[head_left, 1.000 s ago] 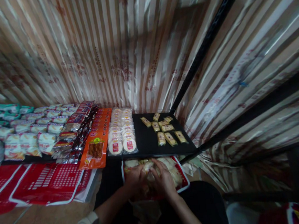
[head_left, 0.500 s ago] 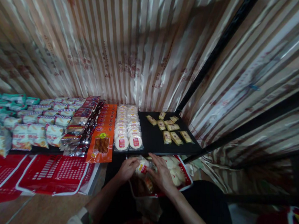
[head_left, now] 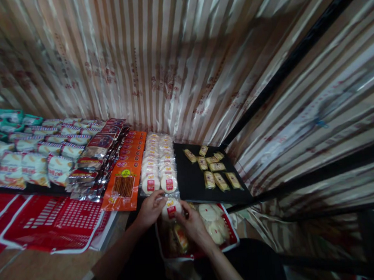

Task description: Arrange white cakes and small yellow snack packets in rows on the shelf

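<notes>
Between my hands is a round white packaged cake (head_left: 171,210) with a red label, in a clear wrapper. My left hand (head_left: 150,209) grips its left edge and my right hand (head_left: 192,223) its right edge. It is held over the left part of a red basket (head_left: 234,229) with a white rim. Inside the basket lie several white round cakes (head_left: 215,230) on the right and yellowish packets (head_left: 179,240) on the left. Just beyond my hands, two rows of the same packaged cakes (head_left: 158,168) lie overlapped on the black shelf (head_left: 190,185).
Several small yellow wrapped bars (head_left: 219,180) lie on the shelf's right part. To the left are an orange snack pack (head_left: 125,175), a stack of silvery-brown packs (head_left: 94,160) and white snack bags (head_left: 35,167). Red baskets (head_left: 51,222) stand below left. A black pole (head_left: 284,65) slants at right.
Both hands have lifted the packaged cake out of the basket area towards the front of the shelf rows, its label now facing me. The view has shifted slightly.
</notes>
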A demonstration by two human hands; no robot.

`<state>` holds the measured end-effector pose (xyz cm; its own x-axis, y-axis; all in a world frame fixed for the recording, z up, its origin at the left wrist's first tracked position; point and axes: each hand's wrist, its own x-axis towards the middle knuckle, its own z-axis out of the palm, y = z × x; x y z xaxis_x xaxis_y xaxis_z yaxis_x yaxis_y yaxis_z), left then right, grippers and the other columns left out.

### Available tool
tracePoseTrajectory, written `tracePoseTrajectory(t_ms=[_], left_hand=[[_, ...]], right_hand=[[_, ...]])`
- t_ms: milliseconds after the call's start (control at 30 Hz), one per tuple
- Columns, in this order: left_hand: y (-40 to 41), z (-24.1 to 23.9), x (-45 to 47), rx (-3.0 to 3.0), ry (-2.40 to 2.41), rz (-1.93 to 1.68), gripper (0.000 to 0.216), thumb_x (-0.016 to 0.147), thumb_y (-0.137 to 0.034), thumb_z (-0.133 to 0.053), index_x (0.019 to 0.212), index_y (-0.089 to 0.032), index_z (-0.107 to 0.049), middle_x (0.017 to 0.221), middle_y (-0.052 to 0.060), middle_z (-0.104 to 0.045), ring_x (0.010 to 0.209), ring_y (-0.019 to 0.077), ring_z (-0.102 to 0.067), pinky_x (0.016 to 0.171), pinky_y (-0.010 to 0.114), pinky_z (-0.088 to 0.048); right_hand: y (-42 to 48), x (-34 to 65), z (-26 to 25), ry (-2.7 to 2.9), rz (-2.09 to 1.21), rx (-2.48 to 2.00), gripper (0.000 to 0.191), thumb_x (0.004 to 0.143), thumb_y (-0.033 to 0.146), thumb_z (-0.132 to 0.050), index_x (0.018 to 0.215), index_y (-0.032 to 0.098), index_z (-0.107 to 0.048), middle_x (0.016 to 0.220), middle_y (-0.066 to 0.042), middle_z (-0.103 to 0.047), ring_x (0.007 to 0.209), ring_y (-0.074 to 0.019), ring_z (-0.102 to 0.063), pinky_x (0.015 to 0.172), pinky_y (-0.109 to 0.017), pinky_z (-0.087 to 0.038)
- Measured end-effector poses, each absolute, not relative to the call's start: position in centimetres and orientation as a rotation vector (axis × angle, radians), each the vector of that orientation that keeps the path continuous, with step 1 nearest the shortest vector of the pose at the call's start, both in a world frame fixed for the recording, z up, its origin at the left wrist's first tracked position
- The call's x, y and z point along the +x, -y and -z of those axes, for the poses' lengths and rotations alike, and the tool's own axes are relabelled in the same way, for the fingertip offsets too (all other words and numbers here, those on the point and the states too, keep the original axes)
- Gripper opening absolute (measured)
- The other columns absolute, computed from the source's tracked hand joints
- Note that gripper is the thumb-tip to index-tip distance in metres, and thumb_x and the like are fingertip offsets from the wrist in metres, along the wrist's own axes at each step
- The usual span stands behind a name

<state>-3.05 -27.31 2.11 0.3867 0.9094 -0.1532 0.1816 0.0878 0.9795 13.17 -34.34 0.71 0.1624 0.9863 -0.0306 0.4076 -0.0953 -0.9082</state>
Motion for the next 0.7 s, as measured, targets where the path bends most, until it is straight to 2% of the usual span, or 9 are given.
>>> tracePoseTrajectory(t_ms=[100, 233, 300, 433, 567, 700], left_hand=[[27.5, -1.5, -2.6, 1.438, -1.175, -0.827, 0.039, 0.079, -0.033, -0.048, 0.113, -0.014, -0.053, 0.087, 0.005, -0.065, 0.071, 0.0127, -0.061, 0.067, 0.025, -0.051], [27.9, -1.0, -2.0, 1.643, -1.287, -0.999, 0.047, 0.079, -0.025, -0.046, 0.124, -0.013, -0.044, 0.114, 0.013, -0.057, 0.086, 0.0153, -0.062, 0.07, 0.028, -0.054], [28.1, -0.7, -1.8, 1.785, -1.323, -1.037, 0.046, 0.08, -0.021, -0.044, 0.126, -0.015, -0.043, 0.122, 0.013, -0.053, 0.1, 0.0182, -0.059, 0.079, 0.031, -0.054], [28.5, 0.2, -1.4, 2.102, -1.342, -1.029, 0.039, 0.083, -0.016, -0.039, 0.12, -0.017, -0.051, 0.128, 0.01, -0.051, 0.12, 0.0209, -0.047, 0.1, 0.037, -0.044], [28.8, 0.4, -1.1, 2.304, -1.257, -0.92, 0.038, 0.084, -0.013, -0.035, 0.116, -0.016, -0.055, 0.129, 0.012, -0.049, 0.117, 0.0199, -0.05, 0.097, 0.034, -0.046], [28.9, -0.4, -0.6, 2.373, -1.248, -0.746, 0.04, 0.082, -0.012, -0.038, 0.12, -0.014, -0.052, 0.132, 0.014, -0.047, 0.12, 0.0238, -0.046, 0.097, 0.038, -0.046]], right_hand=[[33.2, 13.4, -0.5, 1.285, -0.943, -1.603, 0.031, 0.075, 0.031, -0.056, 0.103, 0.019, -0.06, 0.09, -0.003, -0.07, 0.08, -0.0192, -0.064, 0.072, -0.031, -0.053], [31.5, 13.7, -0.7, 1.286, -0.95, -1.616, 0.03, 0.076, 0.034, -0.055, 0.101, 0.018, -0.059, 0.086, -0.003, -0.069, 0.076, -0.0176, -0.063, 0.069, -0.028, -0.052], [30.7, 14.0, -0.6, 1.322, -0.894, -1.669, 0.03, 0.076, 0.035, -0.055, 0.101, 0.019, -0.059, 0.084, -0.002, -0.069, 0.074, -0.0174, -0.063, 0.068, -0.028, -0.051], [29.3, 14.6, 0.1, 1.374, -0.747, -1.754, 0.031, 0.078, 0.034, -0.053, 0.105, 0.02, -0.059, 0.09, -0.003, -0.068, 0.078, -0.0184, -0.063, 0.073, -0.031, -0.051], [28.7, 14.8, 0.9, 1.443, -0.48, -1.87, 0.032, 0.077, 0.032, -0.054, 0.104, 0.018, -0.061, 0.095, -0.009, -0.065, 0.087, -0.0221, -0.061, 0.081, -0.036, -0.049], [28.6, 14.7, 1.4, 1.459, -0.343, -1.915, 0.038, 0.079, 0.035, -0.052, 0.112, 0.018, -0.058, 0.098, -0.01, -0.062, 0.086, -0.0218, -0.06, 0.077, -0.035, -0.05]])
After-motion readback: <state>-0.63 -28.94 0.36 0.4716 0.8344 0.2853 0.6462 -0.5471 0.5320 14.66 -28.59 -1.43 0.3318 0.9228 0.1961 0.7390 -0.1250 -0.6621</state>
